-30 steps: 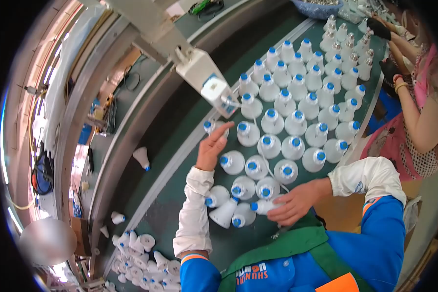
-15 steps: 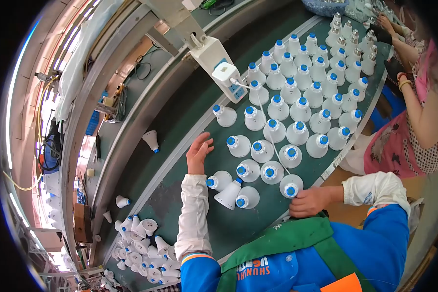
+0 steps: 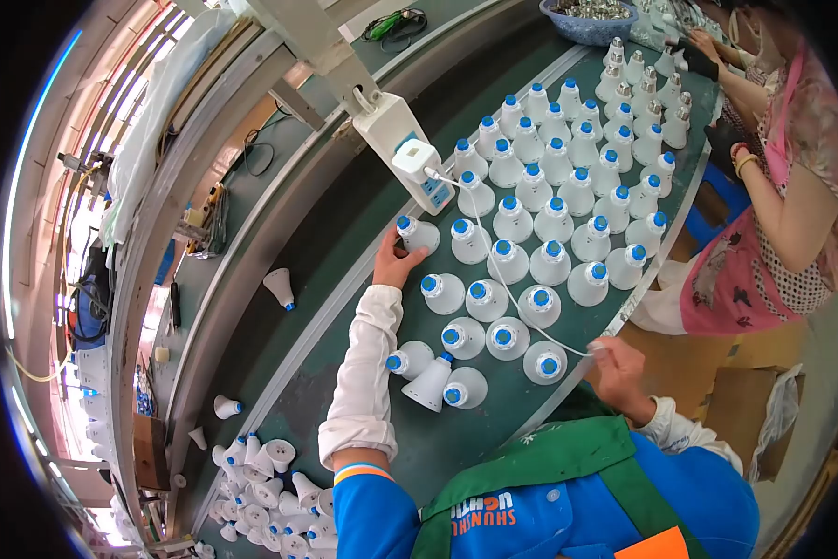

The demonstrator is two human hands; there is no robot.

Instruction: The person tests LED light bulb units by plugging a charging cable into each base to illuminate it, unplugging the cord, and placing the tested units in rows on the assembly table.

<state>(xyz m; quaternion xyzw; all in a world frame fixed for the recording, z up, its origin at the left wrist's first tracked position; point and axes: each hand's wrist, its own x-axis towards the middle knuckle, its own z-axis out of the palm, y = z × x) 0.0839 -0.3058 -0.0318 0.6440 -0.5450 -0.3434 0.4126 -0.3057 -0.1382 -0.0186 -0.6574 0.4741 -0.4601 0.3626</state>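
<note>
My left hand (image 3: 397, 263) has its fingers and thumb around a white cone-shaped light bulb (image 3: 423, 237) with a blue cap, standing at the far left edge of the group. A thin white cable (image 3: 504, 278) runs down from a white plug adapter (image 3: 417, 162) across the bulbs. Its lower end is pinched in my right hand (image 3: 618, 371), which is raised over the belt's near edge and slightly blurred. Closest to that hand is an upright bulb (image 3: 545, 362). A tilted bulb (image 3: 428, 383) leans among its neighbours in front of me.
Several bulbs stand in rows on the green conveyor belt (image 3: 344, 410). A loose pile of bulbs (image 3: 270, 494) lies at lower left. A power strip (image 3: 396, 126) hangs from a post. At right sits a co-worker (image 3: 764, 214) with gloved hands, near a blue basin (image 3: 591, 26).
My left hand has moved up and taken hold of the far-left bulb. My right hand has moved away from the nearest bulb to the right, drawing the cable's end with it.
</note>
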